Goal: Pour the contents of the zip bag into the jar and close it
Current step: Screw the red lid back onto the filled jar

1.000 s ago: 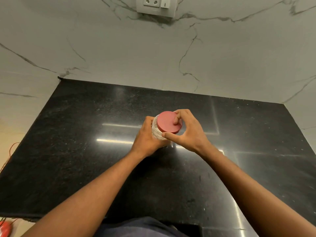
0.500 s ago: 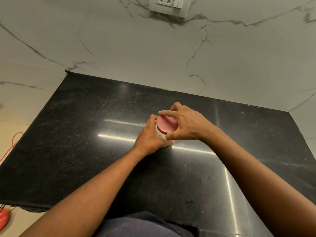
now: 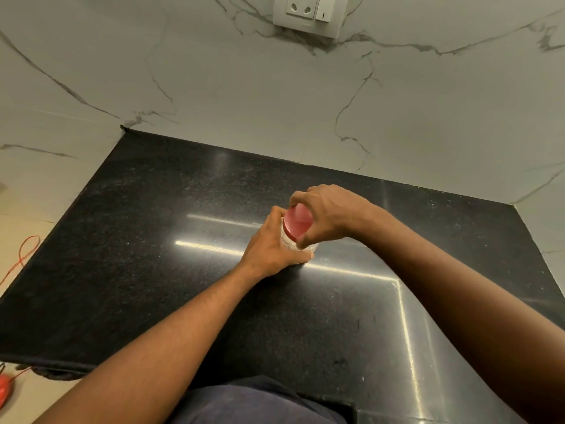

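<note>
A small clear jar stands upright on the black countertop, topped by a red lid. My left hand is wrapped around the jar's body from the left. My right hand covers the lid from the right, fingers and thumb curled round its rim. Most of the jar is hidden behind my hands, so its contents cannot be seen. No zip bag is in view.
A marble wall rises behind the counter, with a socket and switch plate at the top. An orange cable and a red object lie on the floor to the left, past the counter's edge.
My right hand has turned on the red lid, going from fingertips on its top to a grip over its right rim. The left hand stays on the jar. The view has shifted slightly.
</note>
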A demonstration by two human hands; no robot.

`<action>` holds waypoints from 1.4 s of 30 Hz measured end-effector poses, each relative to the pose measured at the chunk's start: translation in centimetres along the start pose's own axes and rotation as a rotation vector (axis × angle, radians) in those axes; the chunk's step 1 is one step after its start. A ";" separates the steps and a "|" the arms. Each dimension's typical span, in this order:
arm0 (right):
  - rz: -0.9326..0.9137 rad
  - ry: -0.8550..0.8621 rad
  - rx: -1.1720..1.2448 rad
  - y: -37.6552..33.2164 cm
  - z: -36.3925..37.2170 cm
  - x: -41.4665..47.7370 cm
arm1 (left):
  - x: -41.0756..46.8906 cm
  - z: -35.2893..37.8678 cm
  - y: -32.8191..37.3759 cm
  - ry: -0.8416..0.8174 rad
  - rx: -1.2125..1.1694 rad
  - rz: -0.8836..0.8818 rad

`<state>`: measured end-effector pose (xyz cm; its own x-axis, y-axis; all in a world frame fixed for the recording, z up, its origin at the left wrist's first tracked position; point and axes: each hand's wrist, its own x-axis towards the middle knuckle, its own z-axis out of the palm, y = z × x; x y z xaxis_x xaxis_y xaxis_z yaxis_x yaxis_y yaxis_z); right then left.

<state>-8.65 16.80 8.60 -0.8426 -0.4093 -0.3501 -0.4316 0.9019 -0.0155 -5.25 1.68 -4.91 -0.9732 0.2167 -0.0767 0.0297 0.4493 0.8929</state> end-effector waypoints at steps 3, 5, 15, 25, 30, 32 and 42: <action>0.119 0.130 -0.029 -0.1 0.7 0.1 | -0.1 0.0 0.2 -0.009 -0.002 0.003; 0.190 0.205 -0.139 -0.5 1.1 0.3 | -0.1 -0.1 0.3 -0.011 -0.009 0.026; -0.164 -0.163 0.139 0.1 -0.1 -1.8 | -0.3 -0.3 0.3 -0.006 0.007 0.039; 0.209 0.201 -0.312 -2.1 0.7 0.5 | -0.2 -0.3 0.2 -0.006 -0.009 0.009; -0.060 -0.071 0.088 0.5 -0.6 -1.1 | -0.3 -0.5 0.3 -0.009 -0.005 0.027; -0.188 -0.171 0.129 0.8 -0.7 -1.7 | -0.3 -0.5 0.4 -0.012 0.011 0.034; 0.054 0.145 -0.201 -1.7 1.3 0.9 | 0.1 -0.3 0.1 -0.029 0.052 -0.011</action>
<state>-8.21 15.11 7.07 -0.8971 -0.3903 -0.2072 -0.4283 0.8832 0.1910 -5.44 1.50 -4.69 -0.9666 0.2361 -0.0995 0.0318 0.4960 0.8677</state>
